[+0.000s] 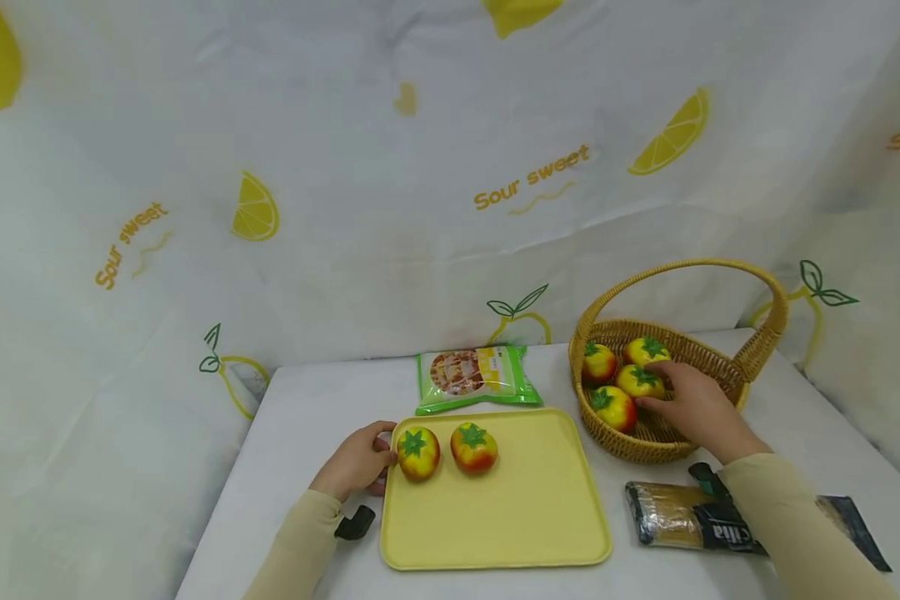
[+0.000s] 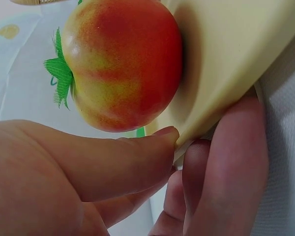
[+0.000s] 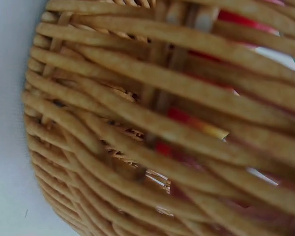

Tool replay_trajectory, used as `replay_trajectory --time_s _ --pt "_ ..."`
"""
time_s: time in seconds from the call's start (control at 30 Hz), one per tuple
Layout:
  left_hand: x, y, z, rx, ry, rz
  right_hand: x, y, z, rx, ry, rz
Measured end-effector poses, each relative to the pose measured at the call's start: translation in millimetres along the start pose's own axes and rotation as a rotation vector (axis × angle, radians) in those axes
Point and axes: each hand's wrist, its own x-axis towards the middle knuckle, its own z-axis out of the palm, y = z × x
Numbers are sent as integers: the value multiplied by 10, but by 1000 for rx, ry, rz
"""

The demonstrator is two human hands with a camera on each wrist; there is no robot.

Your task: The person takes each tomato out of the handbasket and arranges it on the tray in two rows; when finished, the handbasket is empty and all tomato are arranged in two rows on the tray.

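My left hand (image 1: pixel 356 461) grips the left rim of the yellow tray (image 1: pixel 495 525), thumb on top and fingers underneath in the left wrist view. Two red-and-yellow tomatoes with green leaf tops are on this tray: one tomato (image 1: pixel 418 454) close to my left thumb, another (image 1: pixel 474 448) to its right. Inside the wicker basket (image 1: pixel 648 452), my right hand (image 1: pixel 697 408) holds a tomato (image 1: pixel 640 382) between thumb and fingers. Several more tomatoes (image 1: pixel 613 408) lie around it there. Basket weave fills the right wrist view and mostly hides that hand.
Behind the tray lies a green-and-white food packet (image 1: pixel 480 379). A dark-labelled pasta packet (image 1: pixel 675 515) lies in front of the basket, partly under my right forearm. The basket's tall handle (image 1: pixel 690 265) arches above it. A lemon-print cloth (image 1: pixel 375 250) hangs behind the table.
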Motion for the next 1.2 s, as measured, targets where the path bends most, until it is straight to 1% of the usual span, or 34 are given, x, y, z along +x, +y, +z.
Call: replay_trajectory --time_s 0.13,0.3,0.43,0.53,0.63,0.83,0.93,1.2 --pt "-32 -3 -17 1 -1 -5 15 -22 24 -5 7 -13" --pt "8 13 -13 6 -2 6 -26 -36 -48 -17 26 -3" --pt "39 -3 -16 13 5 10 -89 -71 -112 -17 53 6" --pt "28 -4 -18 16 3 13 -154 -116 -144 -21 78 2" --pt "6 8 -16 2 -3 2 -228 -178 -167 -19 93 -2" --pt "-25 14 -4 5 -2 -12 -365 -387 -215 -4 98 -18" --pt "-23 18 1 12 5 -22 -432 -529 -209 3 104 -41" --pt "-15 41 -2 21 10 -20 -553 -973 -13 71 192 -172"
